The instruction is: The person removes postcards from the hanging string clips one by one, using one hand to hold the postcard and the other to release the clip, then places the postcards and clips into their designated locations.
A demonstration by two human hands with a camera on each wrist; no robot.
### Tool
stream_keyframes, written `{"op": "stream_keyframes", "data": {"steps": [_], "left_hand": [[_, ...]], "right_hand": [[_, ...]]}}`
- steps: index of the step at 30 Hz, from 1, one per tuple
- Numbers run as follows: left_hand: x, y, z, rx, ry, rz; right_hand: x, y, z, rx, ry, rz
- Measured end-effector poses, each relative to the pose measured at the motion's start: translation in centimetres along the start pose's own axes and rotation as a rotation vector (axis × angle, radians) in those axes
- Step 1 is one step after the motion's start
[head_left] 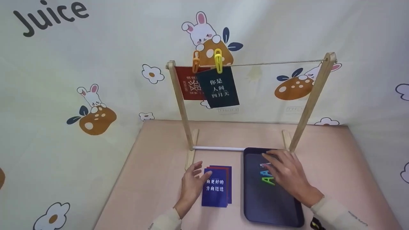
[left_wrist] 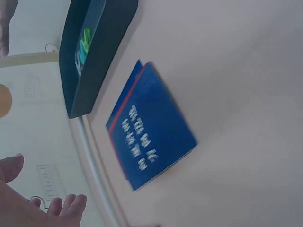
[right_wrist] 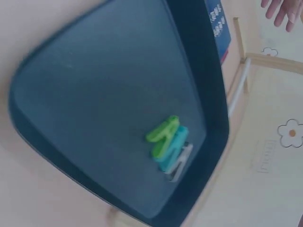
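My left hand (head_left: 191, 185) is beside a small stack of cards, a blue card (head_left: 214, 195) with white characters on top and red and blue edges showing beneath. Its fingers are loosely spread and hold nothing. Over the dark tray (head_left: 273, 217) hovers my right hand (head_left: 289, 174), with no object visible in its fingers. Below it in the tray lie a green clothespin (right_wrist: 163, 137), a teal clothespin (right_wrist: 174, 149) and a pale clothespin (right_wrist: 181, 163). In the left wrist view the left hand (left_wrist: 45, 210) appears at the lower left, apart from the cards.
Behind the tray stands a wooden frame (head_left: 308, 105) with a string (head_left: 274, 64). An orange clothespin (head_left: 196, 62) and a yellow clothespin (head_left: 218, 60) hold a red card (head_left: 188, 91) and a dark green card (head_left: 220, 91). A white rod (head_left: 219, 148) joins the posts low down.
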State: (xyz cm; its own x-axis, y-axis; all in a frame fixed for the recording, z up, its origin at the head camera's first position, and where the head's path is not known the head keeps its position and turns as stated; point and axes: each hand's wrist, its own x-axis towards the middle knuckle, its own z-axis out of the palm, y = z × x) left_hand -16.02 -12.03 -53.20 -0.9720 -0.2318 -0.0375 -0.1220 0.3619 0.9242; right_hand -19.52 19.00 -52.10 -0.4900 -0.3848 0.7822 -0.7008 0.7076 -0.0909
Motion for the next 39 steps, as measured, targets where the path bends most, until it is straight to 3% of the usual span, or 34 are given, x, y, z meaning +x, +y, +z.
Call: {"op": "stream_keyframes", "data": {"steps": [5,12,22,30,39], "left_hand": [[1.3,2.2,-1.0,-0.022,0.000,0.068],[3.3,5.8,-2.4,-0.112,0.012,0.136],[6.1,11.3,-2.6,-0.149,-0.025,0.201],[7.3,13.7,-2.2,-0.157,-0.018,0.185],[8.6,15.7,-1.8,-0.231,-0.009,0.207]], "right_hand": [[3.5,-0.1,-1.1,0.034,0.015,-0.085],[8.7,0.1,-3.0,0.066,-0.078,-0.156],[16.5,0.5,-4.8,0.042,-0.065,-0.295],[20.7,-0.1,-4.8,-0.048,-0.127,-0.315],[25.6,-0.9,-4.8,-0.063,-0.107,-0.306]]}}
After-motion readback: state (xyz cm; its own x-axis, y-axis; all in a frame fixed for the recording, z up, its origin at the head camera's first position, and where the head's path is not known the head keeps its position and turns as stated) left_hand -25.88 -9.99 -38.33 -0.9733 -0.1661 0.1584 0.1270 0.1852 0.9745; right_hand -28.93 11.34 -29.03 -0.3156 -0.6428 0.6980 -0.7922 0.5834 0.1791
